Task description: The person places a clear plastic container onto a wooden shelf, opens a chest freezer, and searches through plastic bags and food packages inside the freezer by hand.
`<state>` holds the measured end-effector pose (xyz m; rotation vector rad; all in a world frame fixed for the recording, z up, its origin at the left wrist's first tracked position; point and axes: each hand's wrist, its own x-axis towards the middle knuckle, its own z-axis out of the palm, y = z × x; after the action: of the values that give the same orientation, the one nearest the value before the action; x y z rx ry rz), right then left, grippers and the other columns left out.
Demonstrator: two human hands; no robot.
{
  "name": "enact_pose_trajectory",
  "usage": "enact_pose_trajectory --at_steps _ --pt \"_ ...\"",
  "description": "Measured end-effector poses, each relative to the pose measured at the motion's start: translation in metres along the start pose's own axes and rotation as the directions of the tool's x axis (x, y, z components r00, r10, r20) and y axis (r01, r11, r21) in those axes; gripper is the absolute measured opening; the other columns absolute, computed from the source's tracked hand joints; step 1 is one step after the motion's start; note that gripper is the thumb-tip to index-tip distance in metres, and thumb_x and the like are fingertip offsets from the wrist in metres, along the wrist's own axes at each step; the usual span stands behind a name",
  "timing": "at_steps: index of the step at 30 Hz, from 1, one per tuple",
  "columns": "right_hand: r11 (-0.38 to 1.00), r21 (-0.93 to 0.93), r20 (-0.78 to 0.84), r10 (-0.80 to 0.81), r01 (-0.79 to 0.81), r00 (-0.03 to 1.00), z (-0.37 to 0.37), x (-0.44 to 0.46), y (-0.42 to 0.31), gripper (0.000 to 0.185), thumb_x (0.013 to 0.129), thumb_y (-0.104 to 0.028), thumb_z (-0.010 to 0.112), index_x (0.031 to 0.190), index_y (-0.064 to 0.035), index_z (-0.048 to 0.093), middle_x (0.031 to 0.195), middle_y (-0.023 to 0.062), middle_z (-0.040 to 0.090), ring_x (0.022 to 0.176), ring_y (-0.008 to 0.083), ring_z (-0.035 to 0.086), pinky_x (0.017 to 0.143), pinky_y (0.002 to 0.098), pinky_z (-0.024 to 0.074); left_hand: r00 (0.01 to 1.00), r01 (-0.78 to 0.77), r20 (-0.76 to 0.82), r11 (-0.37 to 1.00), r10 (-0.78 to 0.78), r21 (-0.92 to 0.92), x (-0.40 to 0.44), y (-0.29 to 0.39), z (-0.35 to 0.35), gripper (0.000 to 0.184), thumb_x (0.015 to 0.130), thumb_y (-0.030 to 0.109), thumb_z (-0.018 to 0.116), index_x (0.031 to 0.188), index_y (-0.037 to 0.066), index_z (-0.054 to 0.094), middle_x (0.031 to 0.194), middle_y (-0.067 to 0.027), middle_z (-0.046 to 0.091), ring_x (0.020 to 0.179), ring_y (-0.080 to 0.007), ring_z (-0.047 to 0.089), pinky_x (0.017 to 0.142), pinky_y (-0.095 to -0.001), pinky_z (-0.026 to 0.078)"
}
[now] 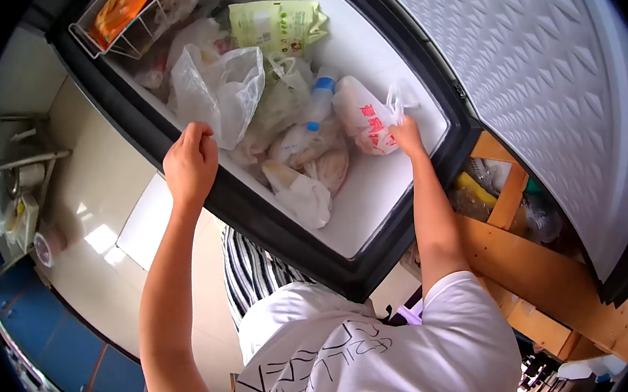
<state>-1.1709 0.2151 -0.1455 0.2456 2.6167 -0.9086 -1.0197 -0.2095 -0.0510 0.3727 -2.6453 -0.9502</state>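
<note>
Inside the open chest freezer (376, 224), my right hand (406, 135) is closed on the tied top of a white plastic bag (361, 117) with red print. My left hand (190, 164) is at the freezer's near-left rim, its fingers curled at the lower edge of an empty-looking translucent plastic bag (226, 91); whether they grip it is hard to tell. Between the hands lie plastic bags with food (302, 145) and bottles with blue caps (324, 85). A green printed pouch (273, 24) rests toward the back.
A white wire basket (128, 34) with an orange package hangs at the freezer's upper left. The raised lid (510, 52) stands on the right. Wooden shelving (552, 272) with stored items is at lower right, and a metal rack (27, 159) stands far left.
</note>
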Motion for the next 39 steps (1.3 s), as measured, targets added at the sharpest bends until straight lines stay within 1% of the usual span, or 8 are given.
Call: enact_pose_trajectory --at_steps 10,15,22,24,26,30,32,39 --pt "0.814 -0.538 0.208 -0.123 0.218 0.970 0.059 0.013 0.055 0.035 0.076 -0.016 0.066 0.108 -0.0024 0.062 0.099 0.0220 0.066 0.096 0.0359 0.063 0.083 0.0447 0.0487 1.000 0.019 0.009 0.999 -0.019 0.040 0.000 0.000 0.001 0.008 0.079 0.003 0.055 0.087 0.007 0.056 0.075 -0.0117 0.062 0.069 -0.0302 0.061 0.063 -0.0357 0.049" --pt "0.732 -0.679 0.292 0.208 0.049 0.934 0.059 0.018 0.041 0.039 0.074 -0.016 0.068 0.111 -0.0053 0.060 0.107 0.0200 0.064 0.102 0.0366 0.060 0.087 0.0445 0.0470 1.000 -0.013 0.023 1.000 0.013 0.021 0.000 -0.002 0.000 0.007 0.079 0.003 0.055 0.086 0.006 0.056 0.074 -0.0118 0.062 0.068 -0.0298 0.061 0.063 -0.0356 0.049" --pt "0.862 -0.438 0.104 -0.231 0.253 0.967 0.110 0.038 -0.058 0.044 0.074 -0.021 0.068 0.114 -0.0059 0.058 0.116 0.0189 0.058 0.110 0.0390 0.054 0.092 0.0424 0.0440 1.000 -0.015 0.025 1.000 0.015 0.022 0.002 0.000 0.000 0.007 0.078 0.000 0.055 0.084 0.005 0.056 0.072 -0.0117 0.061 0.066 -0.0293 0.060 0.062 -0.0349 0.049" --pt "0.935 -0.281 -0.011 -0.229 0.217 0.973 0.143 0.054 -0.063 0.049 0.072 -0.022 0.069 0.116 -0.0054 0.057 0.118 0.0204 0.057 0.111 0.0393 0.054 0.094 0.0417 0.0438 1.000 -0.025 0.020 1.000 0.024 0.016 0.003 0.001 -0.001 0.008 0.077 -0.001 0.055 0.083 0.005 0.055 0.072 -0.0116 0.061 0.065 -0.0294 0.060 0.061 -0.0341 0.049" --pt "0.981 -0.118 -0.069 0.145 -0.152 0.987 0.173 0.070 -0.061 0.058 0.074 -0.027 0.071 0.122 -0.0020 0.052 0.119 0.0256 0.056 0.114 0.0382 0.053 0.094 0.0412 0.0444 0.999 -0.037 0.015 0.999 0.037 0.015 0.003 0.000 -0.001 0.010 0.076 -0.002 0.055 0.082 0.005 0.054 0.072 -0.0107 0.060 0.064 -0.0291 0.060 0.061 -0.0344 0.049" --pt "0.982 -0.083 -0.072 0.166 -0.172 0.983 0.210 0.094 -0.022 0.064 0.079 -0.032 0.068 0.127 0.0038 0.047 0.120 0.0281 0.055 0.114 0.0349 0.055 0.091 0.0403 0.0462 0.999 -0.033 0.020 0.999 0.034 -0.011 0.003 -0.001 0.000 0.011 0.074 -0.002 0.056 0.082 0.005 0.054 0.072 -0.0103 0.060 0.064 -0.0294 0.059 0.061 -0.0349 0.048" --pt "0.986 0.022 0.041 0.162 -0.163 0.986 0.203 0.114 0.006 0.080 0.074 -0.051 0.068 0.123 0.0101 0.048 0.123 0.0291 0.054 0.113 0.0392 0.055 0.095 0.0429 0.0443 0.999 -0.041 0.014 0.999 0.041 -0.010 0.002 -0.003 0.001 0.011 0.074 -0.002 0.056 0.082 0.005 0.054 0.072 -0.0104 0.060 0.064 -0.0293 0.059 0.060 -0.0349 0.048" --pt "0.980 -0.195 0.535 0.071 0.041 0.842 0.028 0.046 -0.034 0.057 0.079 -0.044 0.063 0.112 0.0024 0.061 0.098 0.0181 0.066 0.087 0.0238 0.064 0.074 0.0367 0.0522 0.998 -0.062 0.011 0.998 0.063 -0.022 0.001 -0.003 0.001 0.010 0.075 -0.002 0.056 0.082 0.006 0.056 0.072 -0.0098 0.061 0.064 -0.0278 0.060 0.060 -0.0335 0.048"
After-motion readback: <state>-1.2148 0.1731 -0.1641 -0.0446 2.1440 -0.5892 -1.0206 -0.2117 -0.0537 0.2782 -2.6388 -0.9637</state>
